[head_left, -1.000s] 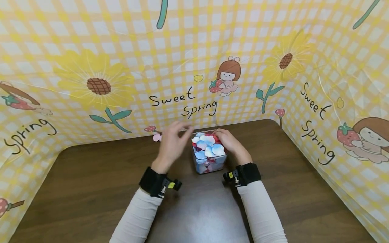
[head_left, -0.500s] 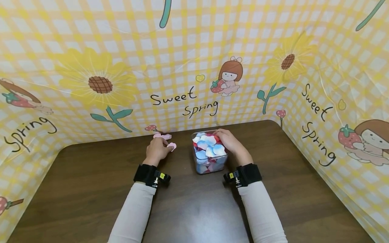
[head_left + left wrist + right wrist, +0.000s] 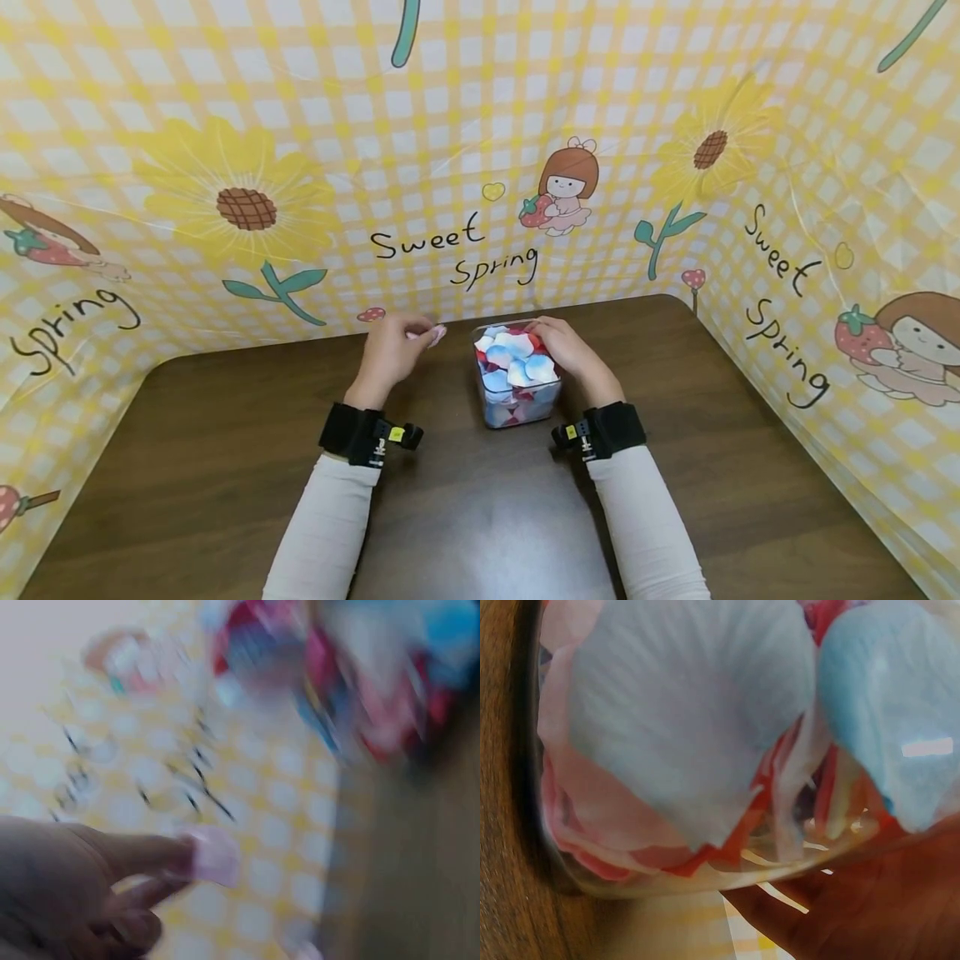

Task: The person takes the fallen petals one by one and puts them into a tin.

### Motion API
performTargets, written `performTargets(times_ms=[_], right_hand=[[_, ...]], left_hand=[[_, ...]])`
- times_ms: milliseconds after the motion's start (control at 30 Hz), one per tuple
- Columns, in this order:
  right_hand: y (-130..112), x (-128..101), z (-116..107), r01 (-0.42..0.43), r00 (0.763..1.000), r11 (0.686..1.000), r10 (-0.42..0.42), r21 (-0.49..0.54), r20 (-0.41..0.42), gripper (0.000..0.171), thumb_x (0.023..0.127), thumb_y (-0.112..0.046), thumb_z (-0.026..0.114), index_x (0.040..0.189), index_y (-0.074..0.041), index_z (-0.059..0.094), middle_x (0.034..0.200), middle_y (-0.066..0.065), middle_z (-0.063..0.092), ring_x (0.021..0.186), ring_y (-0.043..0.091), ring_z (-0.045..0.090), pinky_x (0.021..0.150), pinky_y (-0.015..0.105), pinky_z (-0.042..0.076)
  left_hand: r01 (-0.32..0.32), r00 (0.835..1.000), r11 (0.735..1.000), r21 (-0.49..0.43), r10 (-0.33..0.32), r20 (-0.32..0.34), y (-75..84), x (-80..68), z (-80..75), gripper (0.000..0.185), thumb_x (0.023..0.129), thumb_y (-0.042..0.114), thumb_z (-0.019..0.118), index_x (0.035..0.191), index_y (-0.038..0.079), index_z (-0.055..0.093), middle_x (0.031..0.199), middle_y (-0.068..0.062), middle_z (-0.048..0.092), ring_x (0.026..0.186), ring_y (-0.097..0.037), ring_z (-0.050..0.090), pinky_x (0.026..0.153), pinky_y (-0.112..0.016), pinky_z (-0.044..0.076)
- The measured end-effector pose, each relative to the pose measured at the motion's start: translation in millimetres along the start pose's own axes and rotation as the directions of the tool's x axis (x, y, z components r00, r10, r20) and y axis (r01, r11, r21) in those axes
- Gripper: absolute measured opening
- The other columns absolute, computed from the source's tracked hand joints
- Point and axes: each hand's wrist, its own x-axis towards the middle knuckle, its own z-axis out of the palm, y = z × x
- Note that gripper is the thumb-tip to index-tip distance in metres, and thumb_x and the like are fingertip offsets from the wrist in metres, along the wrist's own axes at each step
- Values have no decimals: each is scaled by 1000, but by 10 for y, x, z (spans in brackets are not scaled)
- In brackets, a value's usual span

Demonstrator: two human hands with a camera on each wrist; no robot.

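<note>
Brown surface point(image 3: 225, 467) enclosed by a yellow checked backdrop point(image 3: 465, 125). Near its far edge stands a clear box point(image 3: 517, 408) filled with blue, white and red petals point(image 3: 517, 360). The right hand point(image 3: 566, 350) grips the box's far right side, fingers curled round it. The left hand point(image 3: 390, 354), just left of the box, pinches a pink petal point(image 3: 435, 334) between its fingers point(image 3: 142, 855), raised off the surface; the box lies to its right.

Head view: high, looking forward and down over the table point(image 3: 225, 467). Left wrist view: close, blurred, facing the backdrop point(image 3: 285, 817). Right wrist view: pressed against the clear box point(image 3: 690, 874). All three share this box point(image 3: 517, 408).
</note>
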Motion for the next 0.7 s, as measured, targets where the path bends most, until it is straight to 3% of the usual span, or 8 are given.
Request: performTargets(times_ms=[67, 167, 233, 267, 367, 433, 533, 700], right_hand=[[-7, 4, -7, 1, 1000, 1000, -1, -4, 0, 41, 106, -18, 37, 126, 5, 63, 134, 22, 59, 126, 35, 52, 111, 51, 37], [2, 3, -13, 4, 1000, 1000, -4, 11, -5, 41, 106, -18, 36, 125, 6, 63, 133, 23, 59, 124, 35, 52, 110, 50, 38], [22, 1, -13, 3, 1000, 999, -3, 36, 4, 41, 106, -18, 36, 125, 7, 63, 130, 24, 59, 120, 34, 54, 105, 47, 41], [31, -3, -14, 4, 1000, 999, -4, 40, 9, 41, 106, -18, 36, 125, 6, 63, 129, 23, 60, 118, 33, 55, 102, 45, 43], [53, -12, -20, 6, 999, 998, -8, 63, 31, 41, 107, -18, 36, 125, 6, 63, 128, 22, 61, 112, 31, 57, 94, 38, 46], [54, -13, -25, 18, 999, 998, -20, 62, 36, 41, 107, -18, 36, 126, 6, 64, 128, 22, 61, 112, 31, 58, 93, 37, 46], [44, -3, -34, 34, 999, 998, -35, 53, 30, 41, 107, -19, 37, 126, 6, 64, 130, 23, 61, 116, 33, 57, 97, 40, 45], [32, 15, -25, 31, 999, 999, -32, 24, 36, 43, 107, -20, 36, 127, 6, 63, 133, 22, 60, 121, 34, 55, 102, 46, 44]], left_hand=[[-140, 988, 989, -39, 137, -76, 197, -15, 55, 16, 95, 20, 76, 103, 8, 82, 99, -9, 78, 86, -25, 72, 76, -42, 55], [-318, 938, 948, -20, 312, -148, 456, -72, 258, 15, 93, 14, 77, 106, 9, 81, 104, -9, 78, 93, -25, 73, 86, -41, 53], [-390, 906, 919, 50, 393, -158, 571, -125, 440, 16, 92, 13, 77, 108, 10, 81, 107, -7, 78, 94, -24, 71, 86, -39, 48], [-403, 899, 911, 87, 412, -149, 614, -153, 525, 17, 93, 14, 76, 109, 11, 81, 108, -6, 78, 90, -23, 69, 81, -38, 44], [-406, 896, 897, 175, 428, -117, 686, -222, 708, 19, 96, 17, 74, 113, 14, 80, 108, 0, 78, 79, -20, 58, 72, -37, 32], [-399, 903, 901, 170, 418, -97, 704, -244, 756, 17, 97, 18, 72, 111, 16, 81, 107, 1, 78, 74, -19, 52, 71, -36, 29], [-393, 912, 910, 131, 404, -66, 704, -241, 747, 14, 99, 20, 69, 93, 20, 82, 84, 4, 75, 71, -19, 44, 72, -37, 26], [-398, 917, 912, 101, 398, 19, 682, -222, 666, 40, 103, 27, 62, 63, 25, 64, 53, 8, 46, 68, -17, 38, 72, -38, 24]])
